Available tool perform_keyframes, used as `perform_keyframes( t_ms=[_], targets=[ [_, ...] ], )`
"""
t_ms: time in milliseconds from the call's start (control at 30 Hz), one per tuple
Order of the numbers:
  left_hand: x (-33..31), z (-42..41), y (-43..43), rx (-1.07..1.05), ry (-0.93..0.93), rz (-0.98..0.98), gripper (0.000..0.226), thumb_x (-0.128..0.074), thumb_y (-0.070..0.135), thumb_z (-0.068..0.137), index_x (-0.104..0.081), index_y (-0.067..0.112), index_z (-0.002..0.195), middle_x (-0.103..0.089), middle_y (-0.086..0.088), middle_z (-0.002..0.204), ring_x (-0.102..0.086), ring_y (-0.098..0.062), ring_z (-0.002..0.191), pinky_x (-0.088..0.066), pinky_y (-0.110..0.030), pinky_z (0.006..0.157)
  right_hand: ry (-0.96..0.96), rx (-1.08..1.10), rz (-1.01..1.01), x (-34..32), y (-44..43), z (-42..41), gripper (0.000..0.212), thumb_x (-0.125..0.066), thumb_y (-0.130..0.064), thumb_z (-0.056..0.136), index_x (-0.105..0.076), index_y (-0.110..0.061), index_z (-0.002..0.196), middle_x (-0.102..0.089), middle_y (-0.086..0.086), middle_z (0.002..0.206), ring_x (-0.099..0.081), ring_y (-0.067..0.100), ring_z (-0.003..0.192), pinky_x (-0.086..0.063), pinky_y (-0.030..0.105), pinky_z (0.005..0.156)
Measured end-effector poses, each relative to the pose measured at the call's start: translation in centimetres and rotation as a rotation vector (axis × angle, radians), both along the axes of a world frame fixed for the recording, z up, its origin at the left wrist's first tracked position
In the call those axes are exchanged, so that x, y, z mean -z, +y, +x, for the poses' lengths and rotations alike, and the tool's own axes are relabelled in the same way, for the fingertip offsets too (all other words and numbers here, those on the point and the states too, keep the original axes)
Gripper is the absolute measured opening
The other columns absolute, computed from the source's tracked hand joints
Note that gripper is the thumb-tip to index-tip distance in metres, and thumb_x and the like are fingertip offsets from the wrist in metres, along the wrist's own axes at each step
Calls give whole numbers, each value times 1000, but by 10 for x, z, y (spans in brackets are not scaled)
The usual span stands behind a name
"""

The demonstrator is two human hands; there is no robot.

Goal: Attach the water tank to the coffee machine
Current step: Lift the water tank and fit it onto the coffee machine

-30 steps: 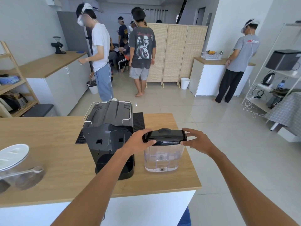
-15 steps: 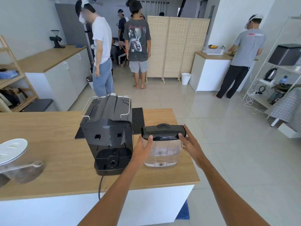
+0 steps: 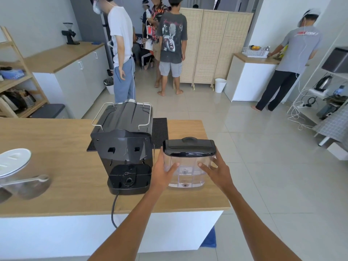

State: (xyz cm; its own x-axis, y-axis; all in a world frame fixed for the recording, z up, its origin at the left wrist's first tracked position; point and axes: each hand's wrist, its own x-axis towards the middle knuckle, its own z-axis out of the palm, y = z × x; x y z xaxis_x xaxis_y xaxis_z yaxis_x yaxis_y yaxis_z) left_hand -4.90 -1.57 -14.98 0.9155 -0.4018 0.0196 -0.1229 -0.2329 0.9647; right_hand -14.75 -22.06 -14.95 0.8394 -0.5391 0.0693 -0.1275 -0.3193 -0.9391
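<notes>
Water tank (image 3: 185,166), clear with a black lid, is being held upright near the right edge of the wooden bench (image 3: 56,147), just beside the black coffee machine (image 3: 124,147). It is being clasped by both hands: left hand (image 3: 163,173) and right hand (image 3: 216,172), each grip pressed against a side wall.

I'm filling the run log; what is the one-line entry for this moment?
left hand: on tank | right hand: on tank | tank: on counter, right of machine | attached: no
</notes>
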Motion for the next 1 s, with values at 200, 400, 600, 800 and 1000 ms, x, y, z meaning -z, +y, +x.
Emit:
perform_keyframes(
  t_ms=[200,400,600,800,1000],
  targets=[
    [-1,-1,1,-21,-28,-64,91,-73,42,84,-15,38,155,-31,6,160,-27,-15,149,-31,-41,119,-97,11,-38,6,5,1,91,-80,-35,84,-27,-43,157,-47,-61,117,-47,11,135,-48,14,96],
    [-11,-3,-1,16,-136,-92,91,-67,40,88,-5,51,153,-15,15,164,-18,-21,152,-25,-55,119,-116,41,-126,-4,11,0,96,-75,-48,84,-9,-57,154,-39,-65,120,-49,4,129,-45,5,88],
    [-18,-1,0,3,-180,-107,90,-68,40,88,-5,58,149,-20,12,164,-20,-19,152,-27,-56,118,-144,50,-162,-19,12,-1,95,-69,-63,79,-12,-57,154,-41,-63,124,-49,2,127,-46,7,88],
    [-28,3,6,-24,-253,-73,91,-66,51,85,-2,61,148,-57,25,137,-57,8,107,-44,-25,88,-169,63,-189,-36,19,-1,93,-76,-42,86,-13,-60,152,-41,-62,124,-48,12,135,-44,-2,86],
    [-41,-1,27,-9,-276,-92,91,-62,60,84,3,60,148,-36,22,70,-38,-3,60,-31,-21,56,-203,73,-227,-52,35,-8,94,-76,-46,84,-16,-53,156,-45,-56,124,-53,22,138,-46,2,87]
  ],
)
